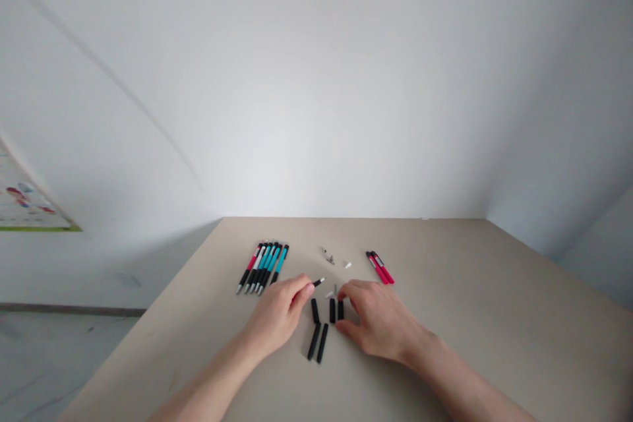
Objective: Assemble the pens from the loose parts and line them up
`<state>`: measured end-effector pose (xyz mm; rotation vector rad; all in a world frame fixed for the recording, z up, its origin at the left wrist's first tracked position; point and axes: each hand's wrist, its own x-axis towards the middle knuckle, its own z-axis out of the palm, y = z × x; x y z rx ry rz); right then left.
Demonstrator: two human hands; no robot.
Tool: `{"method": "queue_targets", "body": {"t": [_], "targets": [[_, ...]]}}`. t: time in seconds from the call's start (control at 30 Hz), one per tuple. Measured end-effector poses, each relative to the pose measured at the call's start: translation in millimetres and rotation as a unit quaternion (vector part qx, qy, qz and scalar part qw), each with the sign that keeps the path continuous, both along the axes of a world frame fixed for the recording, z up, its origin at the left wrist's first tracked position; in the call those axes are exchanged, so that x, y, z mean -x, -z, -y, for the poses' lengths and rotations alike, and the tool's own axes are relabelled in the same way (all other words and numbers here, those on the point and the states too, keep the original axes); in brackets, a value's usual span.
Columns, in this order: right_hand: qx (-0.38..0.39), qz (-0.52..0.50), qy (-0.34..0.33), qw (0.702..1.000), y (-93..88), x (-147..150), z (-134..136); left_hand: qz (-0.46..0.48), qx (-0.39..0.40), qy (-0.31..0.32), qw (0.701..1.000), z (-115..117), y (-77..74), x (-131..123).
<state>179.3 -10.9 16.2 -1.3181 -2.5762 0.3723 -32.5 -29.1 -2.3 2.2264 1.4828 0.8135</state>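
My left hand (281, 310) is closed in a pinch around a slim pen part (319, 282); its dark section, pale end and thin tip stick out to the right, and the rest is hidden in the fingers. My right hand (376, 316) rests on the table, thumb and forefinger at the two ends of a short black pen grip (341, 310). Another black grip (332, 310) lies close beside it. Between my hands are a third short black tube (315, 310) and two longer ones, one of them this black tube (322, 343). A small whitish piece (330, 294) lies near my right fingertips.
A row of pens (262, 268), red, white and teal with black grips, lies at the left. Two red pen barrels (380, 268) lie at the right. Small metal pieces (330, 260) and a white piece (347, 264) lie farther back. The beige table (445, 250) meets a white wall.
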Motion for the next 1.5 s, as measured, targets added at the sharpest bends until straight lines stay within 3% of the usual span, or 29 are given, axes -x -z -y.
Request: {"method": "queue_targets", "body": {"t": [0.27,0.67,0.9,1.2,1.5], "targets": [[0.002,-0.074,0.004,0.997,-4.5,-0.2,1.6,0.007,0.027,-0.022,0.999,-0.7,2.9,1.6],[-0.047,-0.267,-0.043,0.962,3.5,-0.5,-2.9,-0.006,0.019,0.022,1.0,2.2,-2.2,0.4],[-0.043,-0.269,-0.078,0.959,3.3,1.3,-0.8,0.005,0.051,0.02,0.998,3.9,-2.9,-2.1],[-0.024,-0.259,-0.105,0.96,2.8,1.9,0.8,-0.043,0.03,0.057,0.997,5.3,-5.1,-2.5],[0.005,-0.284,-0.085,0.955,4.6,1.7,0.0,-0.011,0.033,0.046,0.998,6.4,-7.1,-2.8]]}}
